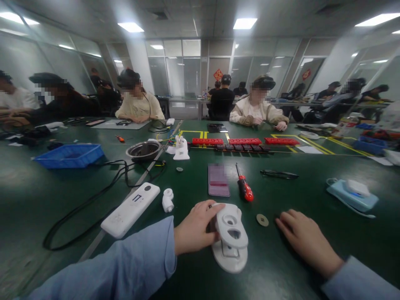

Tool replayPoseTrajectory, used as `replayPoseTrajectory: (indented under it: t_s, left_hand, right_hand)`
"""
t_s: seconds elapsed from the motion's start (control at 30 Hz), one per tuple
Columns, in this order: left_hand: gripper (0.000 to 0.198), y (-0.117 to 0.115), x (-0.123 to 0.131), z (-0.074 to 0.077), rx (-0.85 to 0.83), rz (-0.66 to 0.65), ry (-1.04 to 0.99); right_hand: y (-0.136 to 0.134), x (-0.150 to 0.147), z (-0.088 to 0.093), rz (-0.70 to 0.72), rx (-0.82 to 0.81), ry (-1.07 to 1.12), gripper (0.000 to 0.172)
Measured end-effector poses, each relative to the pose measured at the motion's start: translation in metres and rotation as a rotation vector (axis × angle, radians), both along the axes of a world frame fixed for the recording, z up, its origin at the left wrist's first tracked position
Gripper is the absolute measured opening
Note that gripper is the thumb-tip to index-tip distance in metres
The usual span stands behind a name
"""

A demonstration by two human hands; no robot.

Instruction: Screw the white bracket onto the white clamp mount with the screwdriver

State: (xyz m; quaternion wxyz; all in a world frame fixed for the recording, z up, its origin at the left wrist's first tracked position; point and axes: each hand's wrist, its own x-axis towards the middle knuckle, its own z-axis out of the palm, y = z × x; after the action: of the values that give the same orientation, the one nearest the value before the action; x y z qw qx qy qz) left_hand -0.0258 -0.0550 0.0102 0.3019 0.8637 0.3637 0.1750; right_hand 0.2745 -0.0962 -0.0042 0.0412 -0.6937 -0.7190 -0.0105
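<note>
Two light-blue fabric sleeves [115,262] lie nearest: the left hand [196,227] grasps the side of one white, rounded plastic fixture [241,228] on the dark-green worktop [271,271]; the right hand [308,239] rests released beside one pale, round disc [262,220]. Beyond are one red-and-black screwdriver [244,188] and three red plastic strips [244,141]. One round metal bowl [137,157] holds dark contents, too blurred to name; one blue plastic tray [65,161] sits left of it. Glass partitions [176,75] back the room.
</note>
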Motion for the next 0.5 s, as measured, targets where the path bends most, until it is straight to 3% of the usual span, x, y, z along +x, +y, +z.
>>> replayPoseTrajectory:
  t_s: [0.13,0.33,0.43,0.5]
  left_hand:
    - [0.065,0.002,-0.001,-0.002,-0.027,0.003,0.007]
    - [0.067,-0.003,0.000,0.004,-0.007,0.014,0.028]
    - [0.065,-0.005,0.000,0.004,0.010,0.031,0.037]
    - [0.065,-0.006,-0.001,0.003,0.028,0.028,0.028]
  right_hand:
    - [-0.036,-0.020,-0.002,0.193,-0.001,0.133,0.034]
    - [-0.027,-0.031,0.001,0.173,-0.003,0.170,0.041]
    - [-0.032,-0.029,0.016,0.164,0.129,0.266,0.048]
    - [-0.034,-0.035,0.036,0.164,0.240,0.366,0.051]
